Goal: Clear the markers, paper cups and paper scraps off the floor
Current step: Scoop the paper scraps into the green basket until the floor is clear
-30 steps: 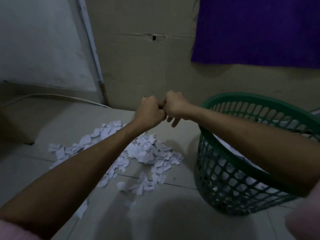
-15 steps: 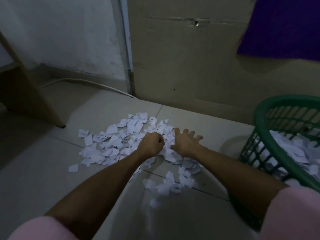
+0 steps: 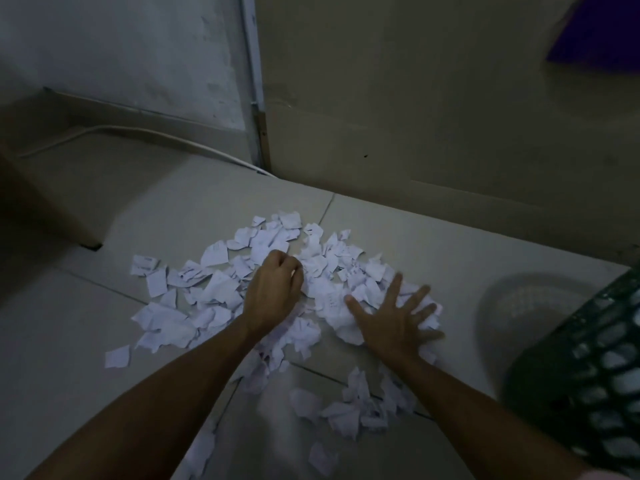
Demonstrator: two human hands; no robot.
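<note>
A heap of torn white paper scraps (image 3: 221, 289) lies spread over the tiled floor in front of me. My left hand (image 3: 273, 289) sits in the middle of the heap with its fingers curled into a fist, and a bit of white paper shows between them. My right hand (image 3: 398, 317) lies flat on the right side of the heap with its fingers spread wide, pressing on the scraps. No markers or paper cups are in sight.
A green plastic mesh basket (image 3: 588, 358) with paper inside stands at the right edge. The wall runs close behind the heap. A white cable (image 3: 138, 131) runs along the floor at the back left, and a dark furniture leg (image 3: 52, 216) stands at the left. Purple cloth (image 3: 602, 36) hangs top right.
Both hands came down from beside the basket onto the heap. The right hand has slid right and spread its fingers; the left stays curled. My view has turned left, away from the basket.
</note>
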